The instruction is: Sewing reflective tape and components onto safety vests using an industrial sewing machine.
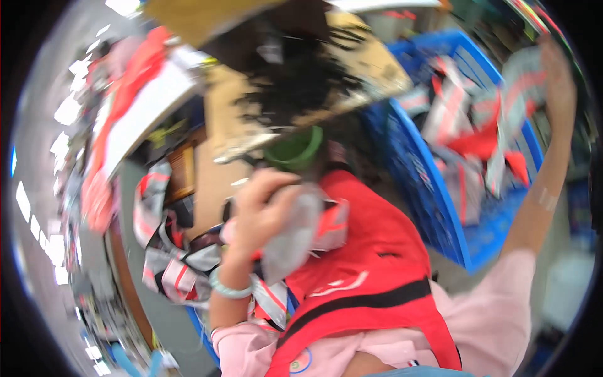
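Red apron (370,235) foremost; grey-orange strips (526,83) lie against both hands (264,207).

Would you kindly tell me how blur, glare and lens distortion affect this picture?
Head view: left hand and black pieces softened by blur; right hand blurred near the fisheye rim; bright white patches at left; corners dark.

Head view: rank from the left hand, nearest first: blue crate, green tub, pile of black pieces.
From the left hand, as seen in the head view:
1. Green tub: just above the hand.
2. Pile of black pieces: farther up, on the tan surface.
3. Blue crate: off to the right.
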Demonstrator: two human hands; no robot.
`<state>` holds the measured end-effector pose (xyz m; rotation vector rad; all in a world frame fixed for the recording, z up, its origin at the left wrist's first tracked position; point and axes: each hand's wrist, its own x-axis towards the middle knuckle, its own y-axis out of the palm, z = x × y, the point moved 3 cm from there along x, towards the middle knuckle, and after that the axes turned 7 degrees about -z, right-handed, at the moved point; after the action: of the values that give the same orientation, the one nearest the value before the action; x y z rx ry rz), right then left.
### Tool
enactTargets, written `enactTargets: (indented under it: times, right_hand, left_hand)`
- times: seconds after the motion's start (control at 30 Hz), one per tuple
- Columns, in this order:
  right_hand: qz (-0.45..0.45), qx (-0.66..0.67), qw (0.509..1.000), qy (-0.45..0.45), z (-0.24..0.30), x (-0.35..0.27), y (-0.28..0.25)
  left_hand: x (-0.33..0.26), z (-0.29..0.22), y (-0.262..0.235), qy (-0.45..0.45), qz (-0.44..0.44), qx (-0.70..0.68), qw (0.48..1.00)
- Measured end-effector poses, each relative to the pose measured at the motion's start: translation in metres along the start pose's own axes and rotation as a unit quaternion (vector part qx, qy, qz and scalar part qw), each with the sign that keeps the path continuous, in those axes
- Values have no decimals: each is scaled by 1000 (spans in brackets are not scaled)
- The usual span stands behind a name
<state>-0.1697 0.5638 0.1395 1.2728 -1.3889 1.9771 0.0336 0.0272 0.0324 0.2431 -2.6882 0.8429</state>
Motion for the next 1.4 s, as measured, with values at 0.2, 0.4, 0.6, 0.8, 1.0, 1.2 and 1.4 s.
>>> enactTargets:
  times: [0.2, 0.4, 0.6, 0.8, 1.0, 1.2, 1.4]
  right_hand:
    - [388, 609, 684, 104, 374, -176, 115]
    - [516, 726, 347, 294, 432, -218, 114]
    - [514, 754, 313, 265, 391, -174, 122]
    - [408, 709, 398, 416, 310, -200, 143]
    - [410, 710, 411, 399, 282, -212, 126]
    - [97, 330, 936, 79, 341, -118, 70]
    - [215, 358, 909, -15, 365, -116, 110]
  left_hand:
    - [-10, -16, 19, 48, -28, -17, 998]
    - [-44, -12, -14, 1, 80, -36, 996]
    - [-66, 54, -52, -15, 126, -142, 982]
    - [-29, 24, 10, -130, 55, -141, 980]
    - [-15, 12, 26, -86, 139, -173, 971]
    - [0, 15, 33, -60, 25, -122, 990]
    - [13, 10, 38, -10, -21, -96, 995]
